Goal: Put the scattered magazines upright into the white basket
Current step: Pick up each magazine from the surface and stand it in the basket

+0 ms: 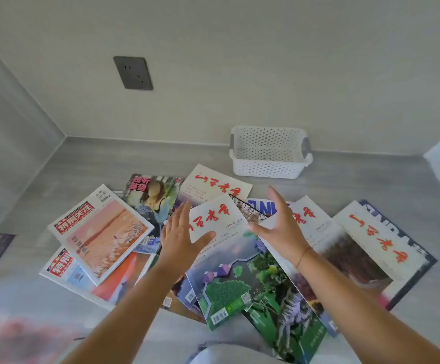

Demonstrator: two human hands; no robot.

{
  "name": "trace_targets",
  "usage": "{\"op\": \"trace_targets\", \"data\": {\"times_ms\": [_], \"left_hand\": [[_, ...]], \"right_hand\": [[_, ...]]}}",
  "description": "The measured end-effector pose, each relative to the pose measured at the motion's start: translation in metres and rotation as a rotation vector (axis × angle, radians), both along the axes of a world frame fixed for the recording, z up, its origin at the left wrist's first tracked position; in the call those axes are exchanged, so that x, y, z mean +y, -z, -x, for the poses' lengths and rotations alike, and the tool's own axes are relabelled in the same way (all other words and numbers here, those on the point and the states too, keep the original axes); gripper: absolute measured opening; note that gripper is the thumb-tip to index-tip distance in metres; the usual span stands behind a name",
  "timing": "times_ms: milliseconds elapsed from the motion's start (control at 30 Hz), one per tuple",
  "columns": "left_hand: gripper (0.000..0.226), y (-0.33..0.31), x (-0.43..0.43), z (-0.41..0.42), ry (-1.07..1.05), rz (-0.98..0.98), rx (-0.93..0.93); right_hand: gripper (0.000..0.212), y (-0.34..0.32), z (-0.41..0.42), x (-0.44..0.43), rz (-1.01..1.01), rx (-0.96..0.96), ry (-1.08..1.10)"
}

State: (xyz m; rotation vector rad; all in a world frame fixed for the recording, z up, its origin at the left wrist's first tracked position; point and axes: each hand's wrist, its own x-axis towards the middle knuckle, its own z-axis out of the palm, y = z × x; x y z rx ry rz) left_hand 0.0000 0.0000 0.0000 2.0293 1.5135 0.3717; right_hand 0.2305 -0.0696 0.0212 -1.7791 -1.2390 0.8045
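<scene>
Your left hand (180,239) and right hand (279,227) hover, fingers spread and empty, over the glossy magazines (229,258) fanned across the grey wood-grain floor (371,179); the perforated white plastic basket (268,153) stands empty beyond, against the wall.

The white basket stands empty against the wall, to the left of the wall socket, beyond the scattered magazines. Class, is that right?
Not quite. The head view shows the white basket to the right of the wall socket. It is empty, against the wall, beyond the scattered magazines.
</scene>
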Motion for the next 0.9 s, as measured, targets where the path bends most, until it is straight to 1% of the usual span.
{"op": "trace_targets", "data": {"times_ms": [100, 233, 300, 367, 534, 634, 667, 700, 734, 767, 800, 834, 867, 900], "left_hand": [[0.098, 0.027, -0.018, 0.009, -0.042, 0.096, 0.073], [0.106, 0.06, -0.042, 0.023, -0.12, 0.191, 0.18], [0.108, 0.069, -0.047, 0.025, -0.162, 0.203, 0.237], [0.107, 0.073, -0.052, 0.023, -0.178, 0.186, 0.235], [0.106, 0.07, -0.047, 0.014, -0.294, 0.207, 0.065], [0.094, 0.065, -0.039, 0.015, -0.387, 0.14, -0.042], [0.09, 0.063, -0.037, 0.017, -0.405, 0.125, -0.11], [0.088, 0.06, -0.034, 0.018, -0.43, 0.146, -0.22], [0.085, 0.056, -0.032, 0.017, -0.476, 0.206, -0.348], [0.076, 0.052, -0.03, 0.016, -0.521, 0.285, -0.459], [0.061, 0.05, -0.027, 0.014, -0.547, 0.366, -0.539], [0.046, 0.048, -0.025, 0.011, -0.545, 0.423, -0.562], [0.035, 0.046, -0.023, 0.008, -0.522, 0.452, -0.562], [0.031, 0.042, -0.022, 0.006, -0.498, 0.462, -0.569]], "right_hand": [[0.099, 0.027, 0.005, -0.019, 0.147, -0.099, -0.095], [0.101, 0.063, 0.005, -0.037, 0.245, -0.3, -0.144], [0.103, 0.074, 0.004, -0.04, 0.304, -0.358, -0.169], [0.106, 0.085, 0.006, -0.043, 0.344, -0.41, -0.191], [0.107, 0.098, 0.006, -0.046, 0.349, -0.521, -0.233], [0.106, 0.1, 0.005, -0.046, 0.355, -0.55, -0.256], [0.105, 0.1, 0.005, -0.047, 0.352, -0.551, -0.258], [0.104, 0.099, 0.006, -0.047, 0.355, -0.553, -0.264], [0.104, 0.099, 0.006, -0.047, 0.358, -0.561, -0.271], [0.103, 0.099, 0.006, -0.047, 0.362, -0.567, -0.277], [0.102, 0.098, 0.006, -0.047, 0.369, -0.57, -0.282], [0.102, 0.097, 0.007, -0.046, 0.377, -0.57, -0.288], [0.101, 0.095, 0.008, -0.045, 0.381, -0.563, -0.289], [0.1, 0.092, 0.008, -0.042, 0.376, -0.541, -0.279]]}}
